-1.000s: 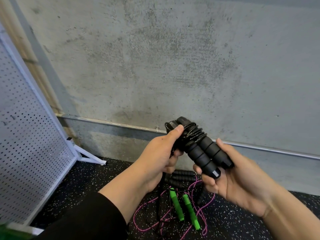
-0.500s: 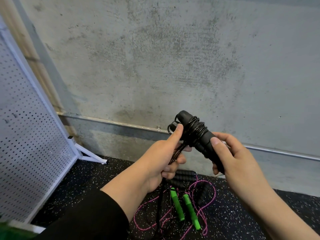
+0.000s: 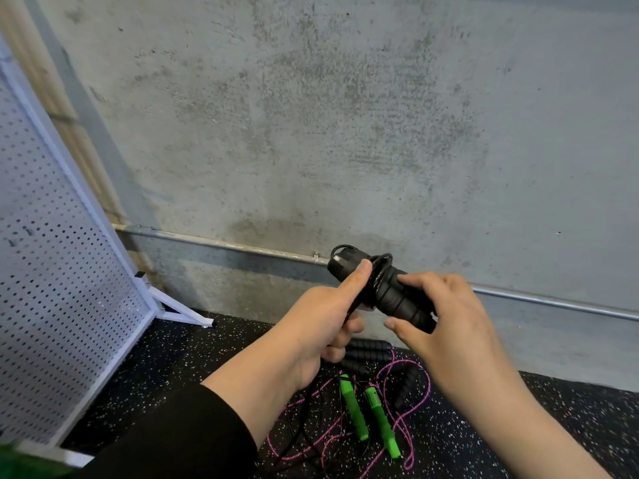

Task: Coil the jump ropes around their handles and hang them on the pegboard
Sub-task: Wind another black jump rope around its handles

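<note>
My left hand (image 3: 321, 326) and right hand (image 3: 446, 323) hold jump rope handles (image 3: 387, 295) between them, in front of wall (image 3: 345, 115), above floor (image 3: 166, 361). Pegboard (image 3: 52, 271) stands at my left, leaning, foot near wall base. Pipe (image 3: 553, 302) runs along wall behind handles. More ropes (image 3: 377, 406) lie on floor below my hands, near wall.
</note>
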`<action>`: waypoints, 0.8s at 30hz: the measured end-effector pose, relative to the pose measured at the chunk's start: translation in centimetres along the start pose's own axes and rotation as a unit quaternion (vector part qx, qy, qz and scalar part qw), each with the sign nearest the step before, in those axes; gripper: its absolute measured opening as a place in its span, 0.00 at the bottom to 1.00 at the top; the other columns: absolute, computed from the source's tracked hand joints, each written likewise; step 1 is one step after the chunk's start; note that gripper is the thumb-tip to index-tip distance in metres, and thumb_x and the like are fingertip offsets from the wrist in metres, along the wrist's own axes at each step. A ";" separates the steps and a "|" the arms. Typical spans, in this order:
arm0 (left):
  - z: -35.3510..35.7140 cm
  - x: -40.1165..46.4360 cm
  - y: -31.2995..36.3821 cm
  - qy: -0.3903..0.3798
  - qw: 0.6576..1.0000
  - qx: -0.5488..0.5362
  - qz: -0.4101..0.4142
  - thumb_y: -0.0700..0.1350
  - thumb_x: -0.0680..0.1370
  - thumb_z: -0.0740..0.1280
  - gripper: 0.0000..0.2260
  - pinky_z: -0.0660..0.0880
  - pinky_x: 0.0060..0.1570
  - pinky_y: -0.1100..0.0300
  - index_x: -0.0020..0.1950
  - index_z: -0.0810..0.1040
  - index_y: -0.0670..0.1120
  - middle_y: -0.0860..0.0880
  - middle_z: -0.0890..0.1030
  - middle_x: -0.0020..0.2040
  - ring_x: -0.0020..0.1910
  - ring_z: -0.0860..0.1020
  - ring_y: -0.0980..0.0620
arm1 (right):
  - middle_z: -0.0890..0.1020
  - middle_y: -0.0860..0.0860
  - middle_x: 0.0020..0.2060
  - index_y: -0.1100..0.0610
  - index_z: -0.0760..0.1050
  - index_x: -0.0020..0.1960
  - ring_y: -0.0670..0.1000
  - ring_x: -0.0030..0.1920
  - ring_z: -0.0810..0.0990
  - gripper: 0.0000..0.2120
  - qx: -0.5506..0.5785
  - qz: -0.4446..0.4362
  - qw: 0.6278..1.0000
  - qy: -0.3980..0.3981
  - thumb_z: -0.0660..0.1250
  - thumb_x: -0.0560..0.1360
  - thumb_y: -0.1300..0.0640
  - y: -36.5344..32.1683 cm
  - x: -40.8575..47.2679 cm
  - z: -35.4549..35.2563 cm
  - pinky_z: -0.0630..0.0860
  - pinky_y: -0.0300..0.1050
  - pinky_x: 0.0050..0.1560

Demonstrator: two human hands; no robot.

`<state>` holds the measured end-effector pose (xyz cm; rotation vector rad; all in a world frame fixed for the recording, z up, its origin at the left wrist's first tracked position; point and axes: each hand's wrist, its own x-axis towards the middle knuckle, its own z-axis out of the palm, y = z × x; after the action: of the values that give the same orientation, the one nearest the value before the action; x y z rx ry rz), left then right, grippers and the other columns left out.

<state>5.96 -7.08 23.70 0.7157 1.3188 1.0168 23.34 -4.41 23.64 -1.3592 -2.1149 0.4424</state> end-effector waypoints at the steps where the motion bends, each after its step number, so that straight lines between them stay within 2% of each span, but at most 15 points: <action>1: 0.0 0.0 -0.1 0.007 1.000 -0.004 0.003 0.71 0.74 0.66 0.26 0.54 0.23 0.64 0.50 0.81 0.47 0.53 0.69 0.29 0.24 0.57 0.56 | 0.70 0.40 0.51 0.42 0.76 0.64 0.46 0.56 0.72 0.26 -0.009 -0.012 1.000 -0.001 0.79 0.69 0.51 0.0 0.0 0.1 0.68 0.42 0.56; 3: 0.0 0.0 -0.1 0.019 1.000 -0.014 0.011 0.69 0.75 0.67 0.24 0.54 0.22 0.64 0.52 0.80 0.48 0.52 0.69 0.29 0.24 0.57 0.56 | 0.70 0.40 0.52 0.40 0.75 0.65 0.45 0.57 0.71 0.26 -0.022 -0.025 0.999 -0.011 0.79 0.70 0.48 0.0 0.0 0.1 0.69 0.41 0.56; 5: 0.0 0.1 -0.1 0.023 0.999 -0.023 0.018 0.67 0.76 0.68 0.21 0.54 0.22 0.64 0.52 0.78 0.49 0.52 0.68 0.29 0.25 0.57 0.55 | 0.70 0.37 0.53 0.37 0.73 0.65 0.41 0.57 0.71 0.25 -0.016 -0.027 0.999 -0.029 0.77 0.71 0.45 -0.1 -0.1 -0.1 0.67 0.33 0.56; 7: -0.1 0.1 0.1 0.025 0.999 -0.034 0.023 0.65 0.76 0.69 0.19 0.54 0.22 0.64 0.50 0.75 0.50 0.52 0.68 0.30 0.25 0.56 0.55 | 0.70 0.33 0.53 0.33 0.71 0.62 0.36 0.56 0.71 0.21 0.029 -0.018 0.999 -0.043 0.74 0.72 0.43 -0.2 -0.2 -0.3 0.65 0.26 0.54; 8: -0.2 0.2 0.2 0.025 0.999 -0.039 0.028 0.64 0.76 0.69 0.19 0.54 0.22 0.64 0.50 0.75 0.49 0.52 0.67 0.30 0.25 0.56 0.55 | 0.72 0.33 0.53 0.33 0.72 0.59 0.34 0.56 0.72 0.17 0.069 -0.002 0.997 -0.042 0.72 0.73 0.42 -0.3 -0.2 -0.5 0.66 0.27 0.52; 10: -0.2 0.2 0.2 0.015 0.998 -0.047 0.034 0.63 0.76 0.70 0.18 0.54 0.22 0.64 0.47 0.74 0.49 0.52 0.67 0.30 0.25 0.55 0.55 | 0.79 0.38 0.51 0.37 0.75 0.56 0.36 0.50 0.77 0.10 0.174 0.059 0.983 -0.028 0.69 0.76 0.44 -0.3 0.0 -0.8 0.71 0.34 0.49; 12: -0.1 0.1 0.2 -0.003 0.998 -0.054 0.035 0.63 0.76 0.69 0.18 0.53 0.23 0.64 0.41 0.72 0.50 0.51 0.67 0.30 0.26 0.54 0.55 | 0.84 0.44 0.48 0.42 0.78 0.56 0.40 0.44 0.82 0.08 0.277 0.148 0.949 -0.022 0.67 0.78 0.45 -0.4 0.2 -1.2 0.79 0.46 0.50; 14: 0.1 0.0 0.2 -0.016 0.998 -0.051 0.040 0.62 0.77 0.69 0.18 0.54 0.23 0.63 0.38 0.71 0.51 0.51 0.67 0.31 0.27 0.55 0.55 | 0.85 0.54 0.51 0.48 0.81 0.58 0.50 0.43 0.83 0.17 0.407 0.238 0.878 -0.079 0.64 0.77 0.40 -0.6 0.2 -1.5 0.83 0.53 0.48; 16: 0.1 -0.1 0.2 -0.018 0.998 -0.030 0.050 0.62 0.77 0.69 0.17 0.54 0.24 0.63 0.41 0.72 0.50 0.51 0.68 0.31 0.26 0.55 0.55 | 0.83 0.65 0.54 0.53 0.82 0.60 0.57 0.40 0.81 0.24 0.496 0.298 0.802 -0.151 0.63 0.75 0.38 -1.0 0.1 -1.9 0.84 0.51 0.42; 17: 0.1 -0.1 0.2 -0.017 0.998 -0.017 0.055 0.61 0.77 0.70 0.17 0.54 0.25 0.62 0.43 0.72 0.50 0.51 0.68 0.31 0.26 0.56 0.55 | 0.83 0.66 0.54 0.55 0.82 0.60 0.57 0.40 0.81 0.25 0.500 0.308 0.791 -0.172 0.62 0.75 0.37 -1.0 0.0 -2.1 0.83 0.49 0.39; 20: -0.2 -0.1 0.3 -0.029 0.998 0.005 0.057 0.60 0.76 0.70 0.17 0.53 0.25 0.63 0.47 0.73 0.48 0.51 0.69 0.31 0.25 0.56 0.55 | 0.85 0.63 0.52 0.56 0.84 0.58 0.59 0.42 0.83 0.30 0.473 0.312 0.797 -0.210 0.60 0.74 0.33 -0.8 0.1 -2.5 0.82 0.46 0.37; 24: 0.0 -0.1 0.1 -0.047 0.996 0.062 0.047 0.59 0.75 0.71 0.16 0.54 0.25 0.64 0.41 0.73 0.49 0.50 0.71 0.30 0.24 0.59 0.56 | 0.86 0.63 0.49 0.55 0.84 0.56 0.62 0.43 0.85 0.36 0.438 0.321 0.799 -0.259 0.58 0.69 0.26 -0.7 0.1 -2.7 0.83 0.49 0.39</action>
<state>5.94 -7.09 23.82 0.9155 1.2841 0.9699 24.49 -4.72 26.12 -1.3763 -1.3245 1.9727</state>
